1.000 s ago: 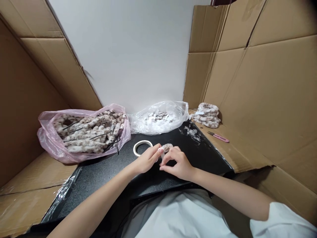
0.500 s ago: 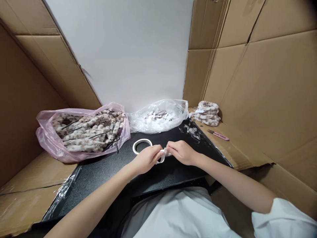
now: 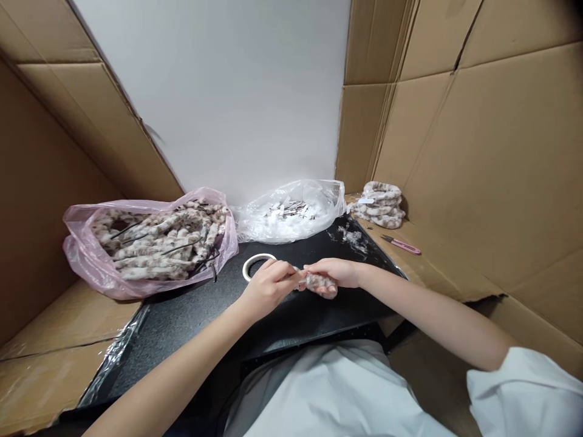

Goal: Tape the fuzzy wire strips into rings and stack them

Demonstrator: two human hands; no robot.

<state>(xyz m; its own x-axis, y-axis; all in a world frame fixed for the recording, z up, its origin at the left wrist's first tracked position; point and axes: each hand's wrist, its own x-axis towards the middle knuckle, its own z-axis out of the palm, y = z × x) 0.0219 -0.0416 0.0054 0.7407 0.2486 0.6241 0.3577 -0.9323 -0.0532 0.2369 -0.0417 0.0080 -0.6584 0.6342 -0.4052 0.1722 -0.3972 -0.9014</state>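
Observation:
Over the front of the black table (image 3: pixel 191 321), both hands meet at a fluffy plush band (image 3: pixel 320 281), mottled white and brown. My right hand (image 3: pixel 340 272) is closed around it, with the fingertips showing beneath. My left hand (image 3: pixel 274 281) pinches at the band's left end; what exactly lies between those fingertips is partly hidden. Behind my left hand, a roll of whitish tape (image 3: pixel 246 267) lies flat on the table, partly covered by the hand.
On the left, a pink plastic bag (image 3: pixel 82 255) holds many plush lengths with dark cords. A clear bag (image 3: pixel 255 227) of small white and dark strips sits at the back. At right are stacked plush bands (image 3: pixel 382 206) and pink thread snips (image 3: pixel 405 246). Cardboard walls (image 3: pixel 514 170) surround the table.
My right hand has turned so that its fingers show under the band, and more of the plush is visible. My left hand has shifted its grip; the white loop below it no longer shows.

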